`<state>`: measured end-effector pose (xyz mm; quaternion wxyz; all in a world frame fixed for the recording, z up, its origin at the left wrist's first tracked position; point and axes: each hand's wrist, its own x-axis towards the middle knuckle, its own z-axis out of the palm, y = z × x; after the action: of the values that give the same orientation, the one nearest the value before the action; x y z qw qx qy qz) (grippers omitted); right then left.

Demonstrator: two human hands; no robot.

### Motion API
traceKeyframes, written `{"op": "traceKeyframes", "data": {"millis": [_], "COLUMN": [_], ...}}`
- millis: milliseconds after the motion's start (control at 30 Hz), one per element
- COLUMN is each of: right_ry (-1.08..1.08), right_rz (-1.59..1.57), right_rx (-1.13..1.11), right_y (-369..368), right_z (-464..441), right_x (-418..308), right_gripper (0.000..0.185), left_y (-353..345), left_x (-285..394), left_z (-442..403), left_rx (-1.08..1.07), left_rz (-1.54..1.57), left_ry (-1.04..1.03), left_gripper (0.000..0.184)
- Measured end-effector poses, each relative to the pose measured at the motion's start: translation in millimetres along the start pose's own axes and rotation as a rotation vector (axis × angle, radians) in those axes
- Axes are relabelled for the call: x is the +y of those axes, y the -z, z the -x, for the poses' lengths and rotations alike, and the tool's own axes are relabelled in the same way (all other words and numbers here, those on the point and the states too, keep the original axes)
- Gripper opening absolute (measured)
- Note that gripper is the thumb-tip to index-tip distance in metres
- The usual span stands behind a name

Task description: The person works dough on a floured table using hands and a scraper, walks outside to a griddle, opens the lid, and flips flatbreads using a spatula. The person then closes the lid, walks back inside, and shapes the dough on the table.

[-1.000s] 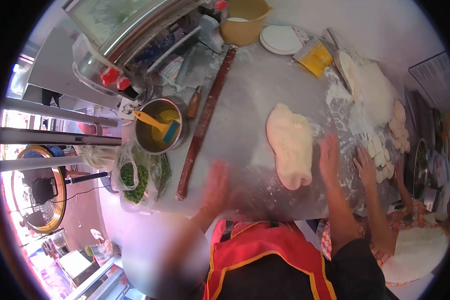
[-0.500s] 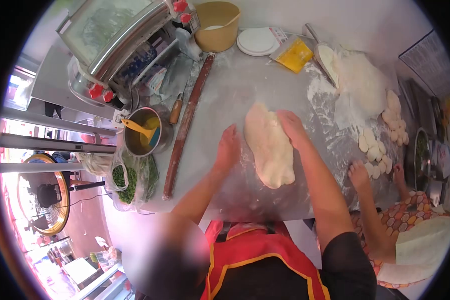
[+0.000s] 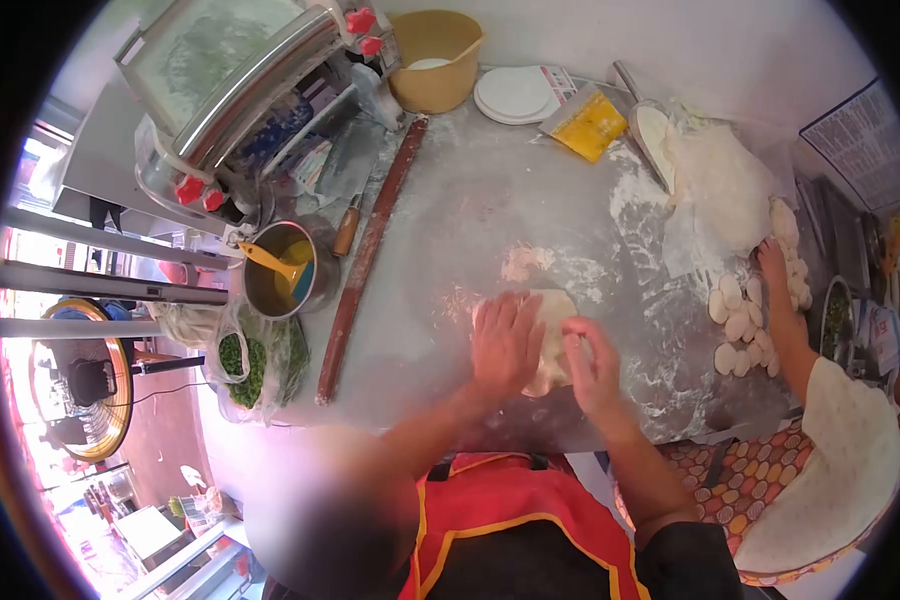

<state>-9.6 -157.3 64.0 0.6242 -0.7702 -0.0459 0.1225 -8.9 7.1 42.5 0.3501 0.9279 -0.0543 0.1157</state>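
Observation:
A pale slab of dough (image 3: 554,312) lies on the floured worktop in front of me, partly hidden under my hands. My left hand (image 3: 507,342) rests on its left side with the fingers stretched out flat. At the right edge of the dough is my right hand (image 3: 593,368), its fingers curled and the thumb close to them, gripping the dough's border. Loose flour (image 3: 526,262) marks the surface just beyond the dough.
Left of the dough lie a long rolling pin (image 3: 372,255), a cleaver (image 3: 347,226) and a pot (image 3: 315,285) with a brush. Flour (image 3: 720,185) and small dough pieces (image 3: 738,320) are at right, where a co-worker's hand (image 3: 772,262) reaches in. A scale (image 3: 515,95) stands behind.
The dough is shorter, its far end folded toward me, baring floury worktop. My left hand moved right onto it; my right hand came nearer my body. The co-worker's arm reached farther away from me.

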Motion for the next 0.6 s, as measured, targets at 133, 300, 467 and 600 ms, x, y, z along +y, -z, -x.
{"op": "traceKeyframes", "data": {"millis": [133,300,467,600], "right_ry": [0.487,0.472,0.370,0.508], "right_rz": [0.762,0.793,0.837,0.914], "right_rx": [0.135,0.160,0.215,0.414], "right_y": [-26,-19,-16,-15], "right_z": [-28,-106,-176,-204], "right_x": [16,44,58,69], "right_gripper": [0.043,0.044,0.032,0.029], "left_y": [-36,-59,-67,-82], "left_x": [-4,-45,-66,-81], "left_z": [20,-50,-125,-140], "left_rx": [0.018,-0.089,-0.169,0.077], "left_rz": [-0.137,-0.325,-0.255,-0.383], "left_ry": [-0.062,-0.098,0.034,-0.081], "left_gripper": [0.046,0.046,0.038,0.031]}}
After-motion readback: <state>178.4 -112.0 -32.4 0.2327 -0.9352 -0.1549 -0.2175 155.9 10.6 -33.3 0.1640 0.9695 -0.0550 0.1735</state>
